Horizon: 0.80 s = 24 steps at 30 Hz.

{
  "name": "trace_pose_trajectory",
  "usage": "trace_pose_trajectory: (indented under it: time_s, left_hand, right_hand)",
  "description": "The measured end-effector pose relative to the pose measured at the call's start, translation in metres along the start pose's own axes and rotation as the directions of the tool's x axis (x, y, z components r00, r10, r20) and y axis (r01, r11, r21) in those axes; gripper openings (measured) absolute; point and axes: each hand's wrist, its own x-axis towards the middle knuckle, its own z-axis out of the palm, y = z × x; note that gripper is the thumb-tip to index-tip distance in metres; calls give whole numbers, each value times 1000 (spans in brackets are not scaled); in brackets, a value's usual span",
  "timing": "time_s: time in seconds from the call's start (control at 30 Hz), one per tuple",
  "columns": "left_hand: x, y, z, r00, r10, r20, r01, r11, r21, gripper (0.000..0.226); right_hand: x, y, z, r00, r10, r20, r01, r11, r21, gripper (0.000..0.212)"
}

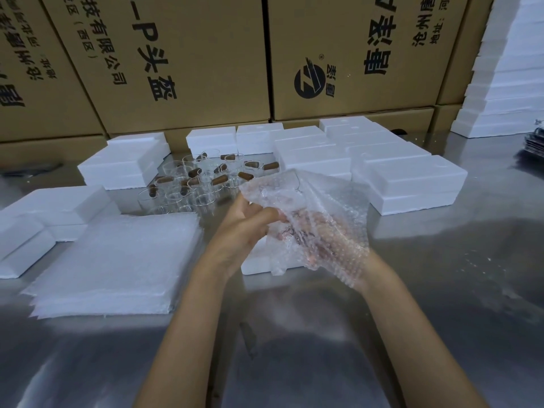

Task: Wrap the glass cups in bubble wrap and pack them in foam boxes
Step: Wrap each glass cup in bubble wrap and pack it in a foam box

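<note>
A sheet of bubble wrap [323, 201] is bunched between both hands above the steel table. My left hand [250, 219] grips its left side, fingers curled into the wrap. My right hand [326, 240] is inside the wrap, seen only through the bubbles; whether a cup is in it I cannot tell. Under the hands lies a white foam box [256, 260], mostly hidden. Several glass cups with brown wooden handles [206, 178] stand grouped behind the hands. A stack of bubble wrap sheets [117, 260] lies to the left.
Closed white foam boxes lie at the left [56, 207], back left [123, 163] and right [412, 181]. Large cardboard cartons [182, 69] wall the far side. A tall foam stack [506, 83] rises at the right. The steel table [441, 290] stretches toward me.
</note>
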Motion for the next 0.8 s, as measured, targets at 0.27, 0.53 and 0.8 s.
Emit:
trace_pose_trajectory:
  time_s: [0.27, 0.53, 0.8]
  left_hand:
    - [0, 2, 0, 997, -73, 15, 74, 994, -77, 59]
    - [1, 9, 5, 984, 2, -179, -30, 988, -154, 60]
    - [2, 12, 1, 974, -30, -225, -80, 881, -466, 39]
  right_hand:
    - [-7, -5, -10, 988, -135, 70, 138, 989, -48, 19]
    - [-6, -21, -3, 939, -311, -148, 329, 937, 116, 18]
    - [1, -23, -17, 944, -254, -208, 307, 909, 283, 49]
